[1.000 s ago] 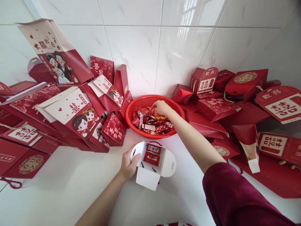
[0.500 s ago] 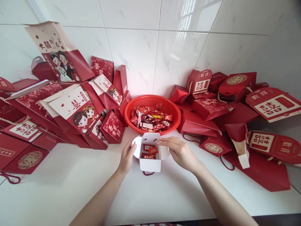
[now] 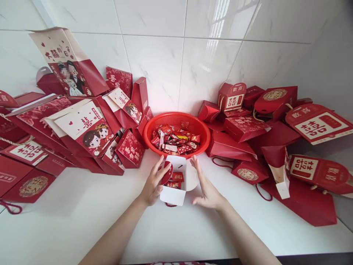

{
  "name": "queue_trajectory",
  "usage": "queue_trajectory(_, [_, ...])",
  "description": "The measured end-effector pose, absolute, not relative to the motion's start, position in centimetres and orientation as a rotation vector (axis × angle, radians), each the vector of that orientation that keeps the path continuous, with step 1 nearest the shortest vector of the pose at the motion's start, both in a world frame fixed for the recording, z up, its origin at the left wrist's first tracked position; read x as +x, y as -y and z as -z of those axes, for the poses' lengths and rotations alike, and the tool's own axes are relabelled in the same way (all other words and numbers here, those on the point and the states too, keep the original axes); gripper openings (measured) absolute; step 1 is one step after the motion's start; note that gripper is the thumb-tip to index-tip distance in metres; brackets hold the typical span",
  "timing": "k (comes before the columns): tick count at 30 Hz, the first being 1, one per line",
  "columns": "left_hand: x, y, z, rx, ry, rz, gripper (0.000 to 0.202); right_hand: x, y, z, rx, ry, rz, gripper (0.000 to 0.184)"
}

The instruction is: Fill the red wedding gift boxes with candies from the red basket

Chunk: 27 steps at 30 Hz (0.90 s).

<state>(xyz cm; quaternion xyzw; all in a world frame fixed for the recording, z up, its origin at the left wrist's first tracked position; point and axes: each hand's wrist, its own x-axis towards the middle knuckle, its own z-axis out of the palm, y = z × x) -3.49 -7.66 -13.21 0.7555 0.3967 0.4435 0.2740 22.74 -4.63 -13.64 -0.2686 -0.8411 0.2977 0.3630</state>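
Note:
A small candy box, white inside, stands on the table with its top open. Red-wrapped candies lie in it. At its left side, my left hand has its fingers over a round flap, tilted inward with its red outer face showing, and its thumb against the box wall. My right hand is open at the other side, fingers stretched and thumb apart, beside the white right flap. Part of a dark red cord shows under the box's near edge.
Behind the box stands a red plastic basket of mixed wrapped candies. Red and cream gift boxes are piled at the left, and more red boxes at the right. A tiled wall closes off the back.
The left flap has swung inward under my left hand. My right hand has come off the box's back flap and opened at the right side. The view has shifted slightly.

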Motion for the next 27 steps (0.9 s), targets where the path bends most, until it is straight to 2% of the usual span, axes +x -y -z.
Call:
queue_trajectory(4, [-3.7, 7.4, 13.1, 2.068, -1.007, -1.131, 0.078, 22.1, 5.1, 13.6, -0.682, 2.154, -0.762, 0.13])
queue_trajectory(11, [-2.4, 8.1, 13.9, 1.918, -0.932, -1.271, 0.098, 22.5, 4.8, 13.1, -0.675, 2.285, -0.393, 0.114])
queue_trajectory(15, [-1.8, 8.6, 14.1, 1.642, -0.946, -1.34, 0.089, 22.5, 4.9, 12.9, -0.575, 2.381, -0.298, 0.118])
queue_trajectory(18, [-1.4, 8.6, 14.5, 1.473, -0.958, -1.395, 0.081, 22.1, 5.3, 13.0, -0.544, 2.415, -0.219, 0.106])
queue_trajectory(23, [-0.4, 8.9, 15.5, 1.315, -0.923, -1.485, 0.081, 20.4, 6.3, 13.3, -0.732, 2.174, -0.43, 0.081])
queue_trajectory(27, [0.2, 9.2, 16.0, 1.22, -0.883, -1.515, 0.088, 19.0, 7.1, 13.5, -0.951, 1.853, -0.652, 0.086])
